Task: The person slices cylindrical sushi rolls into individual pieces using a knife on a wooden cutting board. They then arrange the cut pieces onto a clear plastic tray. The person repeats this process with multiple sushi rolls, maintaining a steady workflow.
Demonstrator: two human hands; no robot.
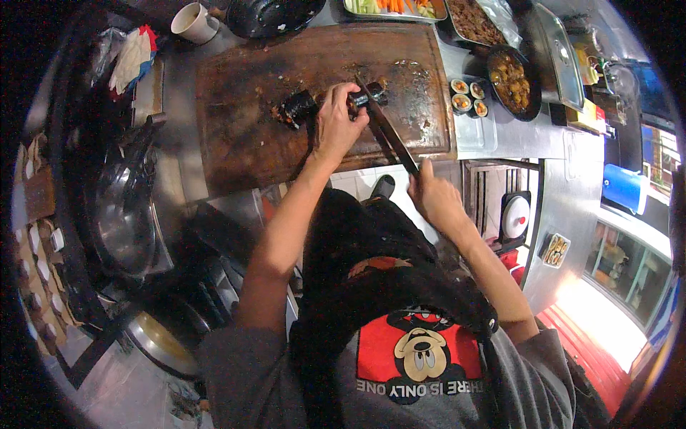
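Note:
A dark seaweed-wrapped roll [378,92] lies on the wooden cutting board [246,150]. My left hand [338,119] steadies it, thumb and fingertips curled around its near part. The long blade of a kitchen knife [394,137] crosses the roll just right of those fingertips. My right hand [440,199] grips the knife's handle at the board's front edge. To the left of my left hand lies another dark roll section [298,107], with filling showing at its lower end. How deep the blade sits in the roll cannot be told.
Several cut roll pieces [461,101] sit in a clear plastic tray [477,134] right of the board. Beyond are a black dish of food in sauce [509,80], a vegetable tray [396,19], a black pan [268,19] and a white mug [194,24]. A wok [126,230] stands left.

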